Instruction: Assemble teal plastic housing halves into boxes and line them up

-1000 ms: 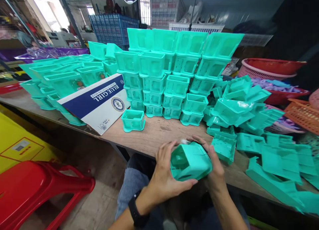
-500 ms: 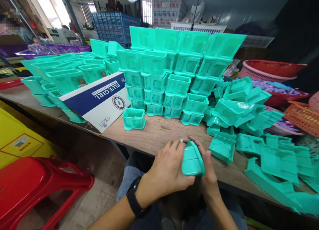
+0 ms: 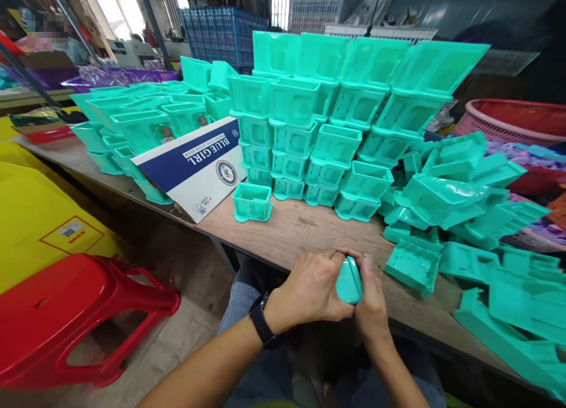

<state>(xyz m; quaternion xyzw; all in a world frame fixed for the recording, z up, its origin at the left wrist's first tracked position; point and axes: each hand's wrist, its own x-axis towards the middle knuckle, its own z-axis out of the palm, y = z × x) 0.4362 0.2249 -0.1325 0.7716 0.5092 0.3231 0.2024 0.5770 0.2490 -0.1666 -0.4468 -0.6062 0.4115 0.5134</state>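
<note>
Green plastic piece sits low in the middle of the frame, squeezed between my two hands at the near edge of the tabletop. My left hand wraps it from the left, and my left fingers curl tight over its top. My right hand holds it from the right, and my right fingers press on its side. Both sets of fingers are closed on the piece, so only a small rounded bit of it shows. A black watch is on my left wrist.

Just to the right of my hands lies a flat green tray part, and more loose green parts are spread toward the lower right of the frame. In the middle of the frame stands a big stack of green boxes, piled in rows. One small green box stands alone in front of the stack. To its left lies a blue and white card box with words on it, partly resting on more green tubs. A red stool is in the lower left of the frame, next to something yellow. A pink basket is at the right edge, and blue crates stand at the top.
</note>
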